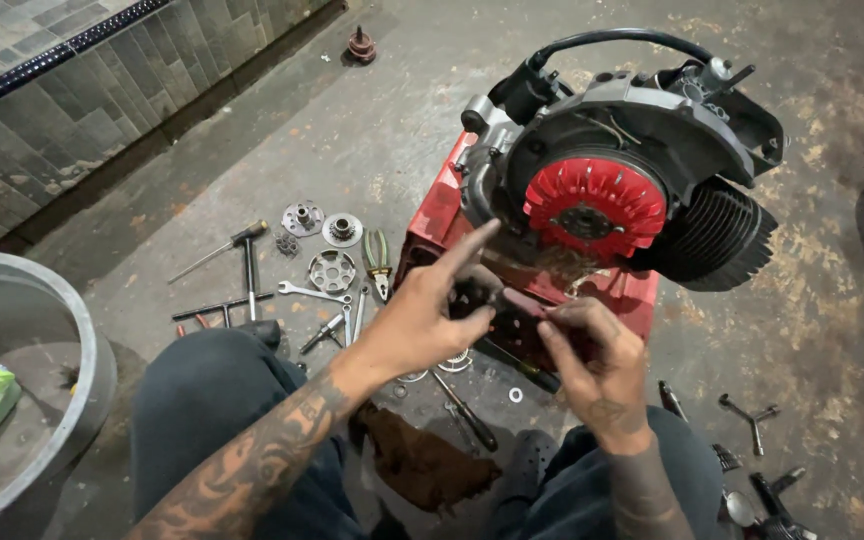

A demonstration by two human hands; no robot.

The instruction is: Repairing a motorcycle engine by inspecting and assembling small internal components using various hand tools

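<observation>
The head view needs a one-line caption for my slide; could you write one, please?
Both hands, left hand and right hand, hold a small dark part before a red-fanned engine on a red stand.

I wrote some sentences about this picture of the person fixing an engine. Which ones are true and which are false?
1. The fan wheel on the engine is blue. False: it is red.
2. The engine sits on a red box. True.
3. Both hands are together on a small dark part. True: the left hand and right hand meet on it in front of the engine.
4. The tools lie on a wooden table. False: they lie on the concrete floor, left of the box.
5. A round grey tub is at the left edge. True.
6. The pliers have yellow and green handles. True.
</observation>
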